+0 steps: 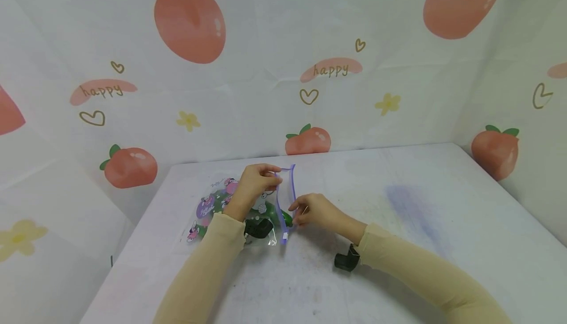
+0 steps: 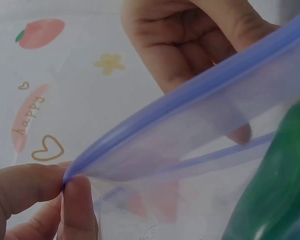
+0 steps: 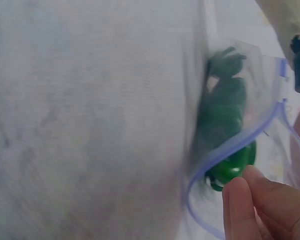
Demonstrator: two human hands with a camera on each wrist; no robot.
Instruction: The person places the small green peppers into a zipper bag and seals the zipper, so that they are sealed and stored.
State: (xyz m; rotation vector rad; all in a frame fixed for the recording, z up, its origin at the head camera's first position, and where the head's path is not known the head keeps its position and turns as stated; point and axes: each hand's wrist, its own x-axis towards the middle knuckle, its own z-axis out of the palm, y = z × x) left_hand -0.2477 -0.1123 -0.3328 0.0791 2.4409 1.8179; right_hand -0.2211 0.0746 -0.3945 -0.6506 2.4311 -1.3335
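Observation:
A clear zip bag (image 1: 219, 201) with pink and purple printed figures lies on the table, its purple-edged mouth spread apart toward the right. My left hand (image 1: 259, 183) pinches the far end of the mouth; in the left wrist view its fingers (image 2: 77, 200) grip the purple zip strip (image 2: 155, 110). Inside the bag is a glossy green object (image 3: 225, 115), elongated and lumpy, its kind unclear. At the opening, my right hand (image 1: 316, 213) has its thumb and finger close together beside the green object's near end. Whether they hold it is not clear.
A white tabletop (image 1: 363, 191) with a bluish smudge at the right surrounds the bag. Behind it hangs a white cloth (image 1: 257, 97) printed with fruit, hearts and flowers. Black wrist cameras (image 1: 347, 259) sit below both wrists.

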